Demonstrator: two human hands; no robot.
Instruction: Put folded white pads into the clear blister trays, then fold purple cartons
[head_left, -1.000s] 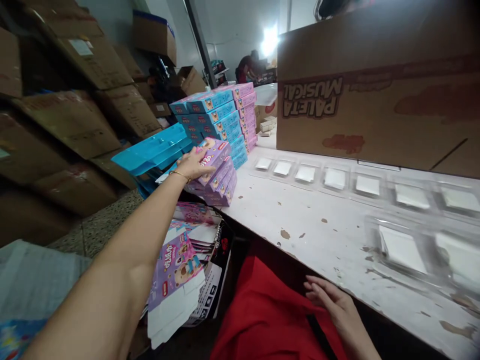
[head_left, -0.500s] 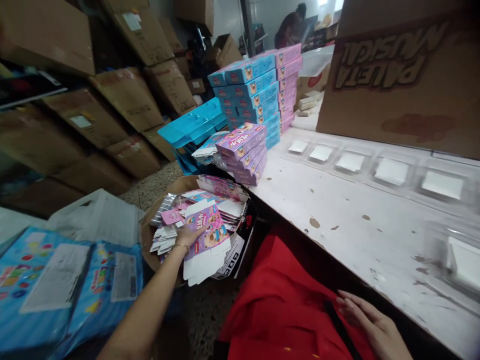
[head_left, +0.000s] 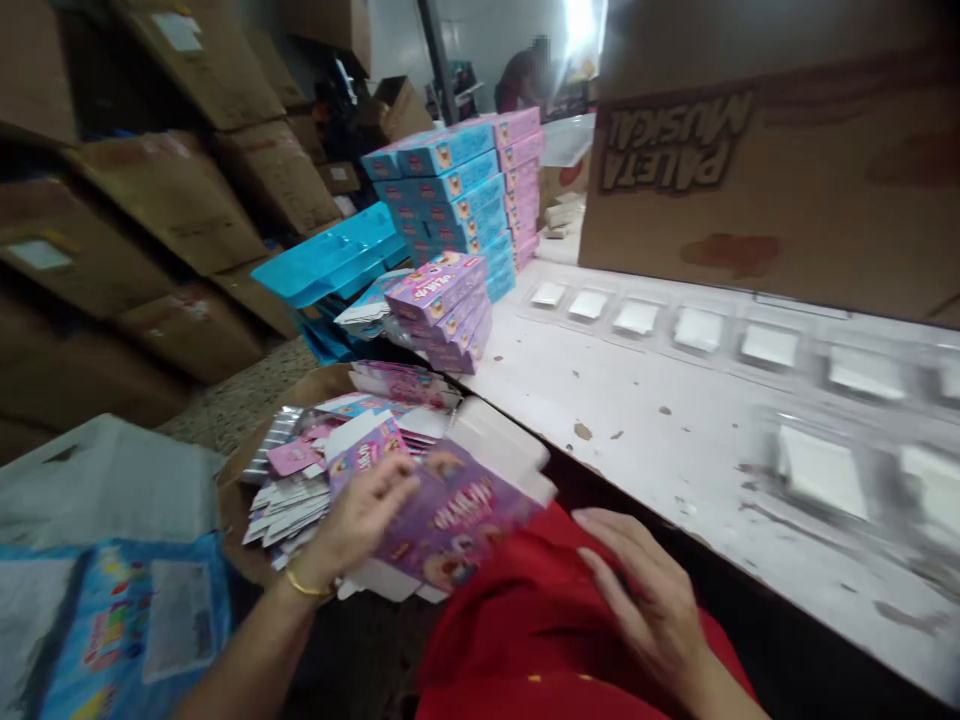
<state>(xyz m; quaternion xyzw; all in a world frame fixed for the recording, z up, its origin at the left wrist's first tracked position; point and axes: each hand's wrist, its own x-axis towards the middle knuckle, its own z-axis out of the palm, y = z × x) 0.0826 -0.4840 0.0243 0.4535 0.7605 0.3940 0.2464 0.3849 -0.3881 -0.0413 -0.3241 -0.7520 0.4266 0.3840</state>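
A flat purple printed carton (head_left: 465, 510), unfolded and blurred by motion, is pinched at its left edge by my left hand (head_left: 367, 510). White flaps stick out from the carton's far and near sides. My right hand (head_left: 645, 580) hovers above the red cloth (head_left: 525, 620) over my lap, fingers apart and thumb spread, with nothing in it. Below and left of the carton, a large brown box (head_left: 232, 500) holds many flat cartons, a pink card (head_left: 295, 455) and silvery strips (head_left: 274, 440).
A white table (head_left: 540, 400) runs along my right, bearing clear plastic trays with white inserts (head_left: 701, 328). Stacked purple boxes (head_left: 442, 300) and blue boxes (head_left: 450, 190) stand at its far left end. A large cardboard box (head_left: 675, 220) rises behind. A person (head_left: 517, 80) is in the background.
My left hand has lifted a purple carton from the box and brought it right, toward my lap. My right hand has risen and opened wider. The view has turned right.
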